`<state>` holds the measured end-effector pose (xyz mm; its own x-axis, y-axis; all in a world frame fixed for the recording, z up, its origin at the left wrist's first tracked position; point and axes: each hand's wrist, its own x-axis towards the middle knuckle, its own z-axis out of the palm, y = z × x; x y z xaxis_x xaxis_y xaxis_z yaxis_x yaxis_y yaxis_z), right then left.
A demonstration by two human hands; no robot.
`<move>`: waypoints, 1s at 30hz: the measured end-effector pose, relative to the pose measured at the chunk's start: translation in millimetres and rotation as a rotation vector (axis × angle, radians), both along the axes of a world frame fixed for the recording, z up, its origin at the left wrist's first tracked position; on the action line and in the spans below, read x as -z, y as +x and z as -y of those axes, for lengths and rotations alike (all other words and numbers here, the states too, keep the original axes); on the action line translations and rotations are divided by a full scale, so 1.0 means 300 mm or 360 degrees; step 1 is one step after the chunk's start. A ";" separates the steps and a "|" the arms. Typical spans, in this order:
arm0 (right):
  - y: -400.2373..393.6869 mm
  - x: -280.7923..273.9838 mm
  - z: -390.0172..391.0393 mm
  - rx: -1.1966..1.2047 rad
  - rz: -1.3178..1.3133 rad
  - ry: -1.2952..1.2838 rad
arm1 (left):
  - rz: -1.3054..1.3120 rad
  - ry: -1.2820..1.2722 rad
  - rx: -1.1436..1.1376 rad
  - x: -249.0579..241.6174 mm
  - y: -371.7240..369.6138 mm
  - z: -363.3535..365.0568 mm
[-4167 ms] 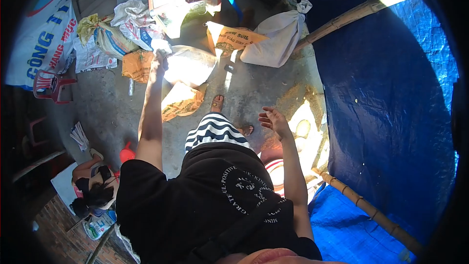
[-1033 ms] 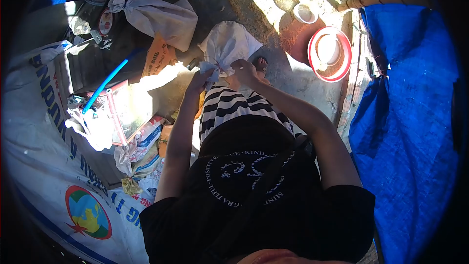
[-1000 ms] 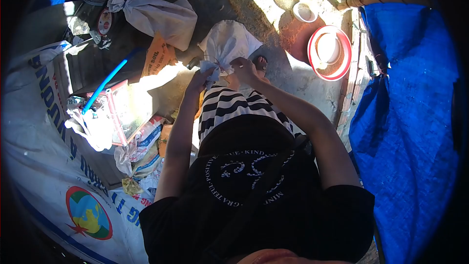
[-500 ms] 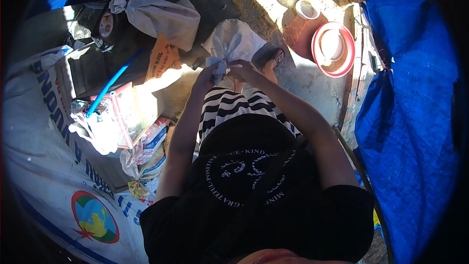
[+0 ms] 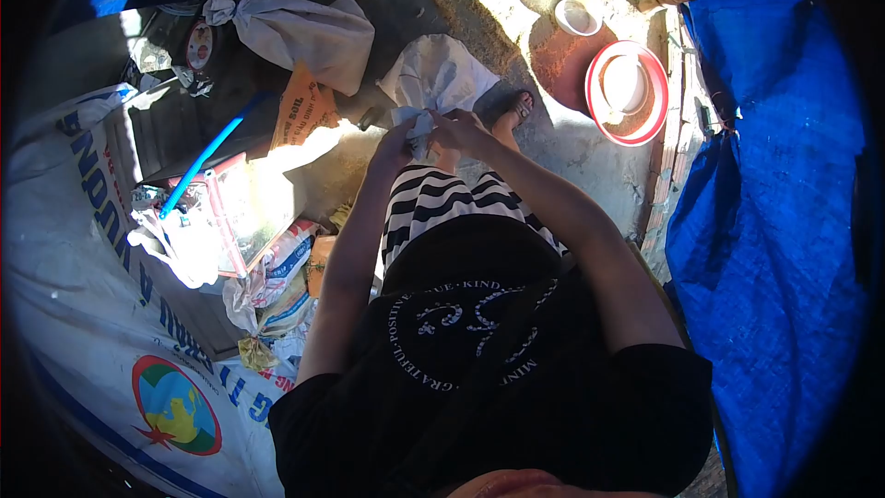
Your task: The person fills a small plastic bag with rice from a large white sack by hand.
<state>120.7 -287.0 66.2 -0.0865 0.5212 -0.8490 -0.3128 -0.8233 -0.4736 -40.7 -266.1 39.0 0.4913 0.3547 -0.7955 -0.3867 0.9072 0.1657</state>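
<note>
Holding one white woven-plastic sack (image 5: 441, 69) on the grey concrete floor (image 5: 595, 166), near one bare-toed foot (image 5: 517, 114). Clamping the gathered neck in the fingers of the left hand (image 5: 398, 141); bending those of the right hand (image 5: 458, 131) just beside, closed on it or not, hard to tell. Lying farther out: one knotted off-white sack (image 5: 309, 35), one red-rimmed round basin (image 5: 636, 139), one small white bowl (image 5: 584, 32), one long blue tube (image 5: 205, 161).

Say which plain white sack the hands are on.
The white sack nearest the feet: left hand and right hand are at its gathered neck. The other sack, farther left, has no hand on it.
</note>
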 end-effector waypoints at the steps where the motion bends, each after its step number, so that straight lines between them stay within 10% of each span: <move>1: 0.001 0.000 0.003 -0.0009 0.0024 0.0068 | 0.0020 0.0029 0.0032 -0.007 0.007 -0.005; 8: 0.052 -0.054 0.009 -0.0216 -0.0234 0.0115 | -0.0612 0.0237 0.0367 -0.079 0.033 -0.034; 10: 0.016 -0.034 0.002 -0.0331 0.0138 0.0256 | -0.2497 0.2417 0.0551 -0.172 0.078 -0.055; 13: -0.024 -0.064 -0.020 -0.0256 0.0123 0.0339 | -0.1747 0.2918 0.0918 -0.256 0.098 -0.124; 14: -0.030 -0.078 -0.027 -0.0246 0.0121 0.0339 | -0.1501 0.2501 0.1066 -0.238 0.114 -0.123; 30: -0.033 0.002 -0.009 -0.0534 0.0569 0.0693 | -0.1364 0.2348 0.1742 -0.106 0.059 -0.170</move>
<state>110.9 -284.3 65.7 -0.0560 0.8178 -0.5728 0.1659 -0.5581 -0.8130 -23.0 -215.1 70.7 0.6361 0.6958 -0.3335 0.6863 -0.3126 0.6567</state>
